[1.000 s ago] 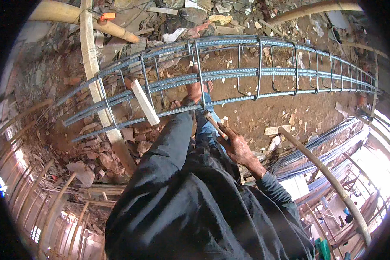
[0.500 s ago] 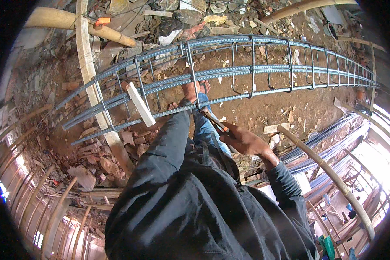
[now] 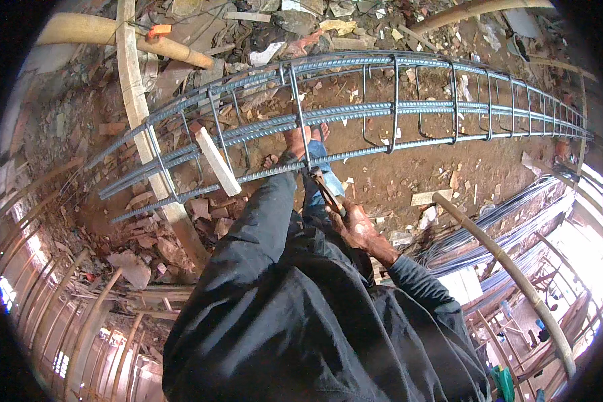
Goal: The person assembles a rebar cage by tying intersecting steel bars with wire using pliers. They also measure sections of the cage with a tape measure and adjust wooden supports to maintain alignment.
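Pincers, clasped in my right hand mid-frame, apparently tie the rebar cage; next, likely: steady twist; left hand: grip indeterminable.

The rebar cage crosses over a timber beam at left, a wooden strip lying across its near side. Pliers in the right hand sit left of a bamboo pole.
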The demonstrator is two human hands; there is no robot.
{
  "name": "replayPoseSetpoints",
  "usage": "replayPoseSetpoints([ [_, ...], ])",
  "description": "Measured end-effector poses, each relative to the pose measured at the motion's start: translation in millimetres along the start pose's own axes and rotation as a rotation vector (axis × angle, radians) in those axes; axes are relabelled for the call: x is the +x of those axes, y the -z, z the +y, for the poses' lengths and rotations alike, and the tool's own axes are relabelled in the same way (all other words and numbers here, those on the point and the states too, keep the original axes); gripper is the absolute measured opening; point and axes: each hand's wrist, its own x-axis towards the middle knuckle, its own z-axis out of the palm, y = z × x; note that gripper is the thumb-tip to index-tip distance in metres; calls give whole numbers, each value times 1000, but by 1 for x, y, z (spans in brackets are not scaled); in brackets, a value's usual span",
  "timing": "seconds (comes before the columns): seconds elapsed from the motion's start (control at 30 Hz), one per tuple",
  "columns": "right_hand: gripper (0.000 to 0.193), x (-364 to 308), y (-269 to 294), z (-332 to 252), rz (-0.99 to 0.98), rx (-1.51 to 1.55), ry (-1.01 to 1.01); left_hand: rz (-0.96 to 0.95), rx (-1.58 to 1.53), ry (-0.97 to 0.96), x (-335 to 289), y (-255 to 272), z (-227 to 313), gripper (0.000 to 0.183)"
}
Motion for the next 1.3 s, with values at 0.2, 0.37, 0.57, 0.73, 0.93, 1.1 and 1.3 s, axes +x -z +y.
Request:
replayPoseSetpoints([
  [0.2, 16, 9, -31, 20, 128, 126, 102, 81, 90, -44, -5, 4, 2, 74],
  [0.37, 17, 29, -56, 44, 335, -362, 547, 133, 289, -90, -25, -11, 0, 69],
  [0.57, 26, 10, -35, 38, 148, 174, 375, 106, 534, -141, -2, -76, -28, 64],
  [0.73, 29, 4, -16, 25, 256, -139, 325, 130, 711, -237, 7, -93, -36, 59],
  [0.93, 33, 6, -16, 22, 371, -289, 318, 152, 909, -375, 5, -99, -38, 54],
  [1.1, 24, 18, -42, 32, 435, -118, 296, 190, 1135, -617, 3, -72, -13, 50],
  [1.3, 27, 19, -68, 39, 426, 11, 303, 466, 1485, -1034, -2, -16, 38, 45],
])
